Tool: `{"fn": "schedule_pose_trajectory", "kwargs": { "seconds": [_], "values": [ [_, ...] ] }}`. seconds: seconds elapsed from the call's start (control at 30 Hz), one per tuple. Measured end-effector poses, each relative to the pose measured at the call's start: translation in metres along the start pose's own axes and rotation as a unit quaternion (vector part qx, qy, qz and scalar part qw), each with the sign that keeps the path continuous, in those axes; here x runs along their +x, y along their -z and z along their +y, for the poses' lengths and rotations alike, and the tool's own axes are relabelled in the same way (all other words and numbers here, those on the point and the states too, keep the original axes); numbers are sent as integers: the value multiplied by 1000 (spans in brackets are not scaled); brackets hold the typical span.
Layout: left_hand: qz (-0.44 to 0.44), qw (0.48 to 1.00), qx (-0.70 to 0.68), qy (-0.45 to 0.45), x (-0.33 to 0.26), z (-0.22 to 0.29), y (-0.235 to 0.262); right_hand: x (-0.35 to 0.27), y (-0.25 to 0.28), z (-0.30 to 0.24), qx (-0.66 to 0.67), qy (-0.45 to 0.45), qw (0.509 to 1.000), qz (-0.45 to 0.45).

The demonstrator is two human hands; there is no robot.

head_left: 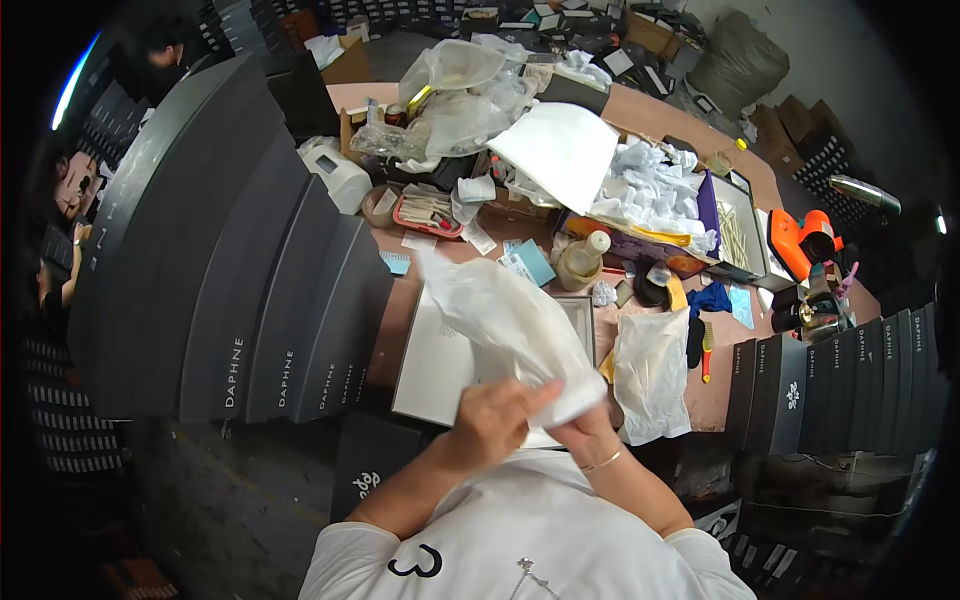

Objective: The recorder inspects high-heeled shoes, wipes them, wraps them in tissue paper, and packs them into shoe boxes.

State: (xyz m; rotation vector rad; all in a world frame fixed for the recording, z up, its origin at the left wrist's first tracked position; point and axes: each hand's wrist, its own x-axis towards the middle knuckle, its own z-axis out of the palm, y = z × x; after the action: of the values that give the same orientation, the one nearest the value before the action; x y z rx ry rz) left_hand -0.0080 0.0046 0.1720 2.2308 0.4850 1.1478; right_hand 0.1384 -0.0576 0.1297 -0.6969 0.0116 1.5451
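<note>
A long bundle in thin white tissue paper (510,315) is held up in front of me, slanting from far left down to near right; what it wraps is hidden. My right hand (587,430) grips its near end from below, the fingers partly covered by the paper. My left hand (497,415) is closed at the same end, its fingers bent against the paper. Beneath the bundle, a shallow white box (430,365) lies on the pinkish table (395,340). A second white paper-wrapped bundle (650,370) rests to the right of my hands.
Tall stacks of dark boxes stand at left (230,270) and right (830,385). Farther back are a purple-edged box of crumpled paper (650,195), a plastic bottle (583,258), a tray of sticks (430,212) and an orange tool (800,240). A brush (707,350) lies at right.
</note>
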Motion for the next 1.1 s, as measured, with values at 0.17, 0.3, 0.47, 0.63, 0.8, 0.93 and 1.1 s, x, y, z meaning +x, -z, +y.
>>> {"fn": "schedule_pose_trajectory", "kwargs": {
  "seconds": [0.17, 0.3, 0.47, 0.63, 0.8, 0.93, 1.1],
  "values": [
    [45, 998, -40, -12, -33, -6, -23, 55, 48, 28, -282, 173, 942, -53],
    [-16, 999, -29, 1, -51, -3, -30, 54, 44, 37, -545, 224, 804, -80],
    [22, 980, -108, 165, -94, -5, 18, 48, 54, 64, -750, 326, 558, -141],
    [235, 580, -531, 572, -92, -31, 8, 41, 21, 94, -715, 471, 482, -187],
    [358, 694, -390, 487, -91, -68, 30, -16, 5, 38, -710, 283, 633, -123],
    [207, 838, -260, 433, -85, -47, -39, -32, 44, -1, -405, 253, 876, 70],
    [-299, 919, -173, 189, -71, -16, -98, -70, 89, -43, -77, 173, 959, 213]
  ]
}}
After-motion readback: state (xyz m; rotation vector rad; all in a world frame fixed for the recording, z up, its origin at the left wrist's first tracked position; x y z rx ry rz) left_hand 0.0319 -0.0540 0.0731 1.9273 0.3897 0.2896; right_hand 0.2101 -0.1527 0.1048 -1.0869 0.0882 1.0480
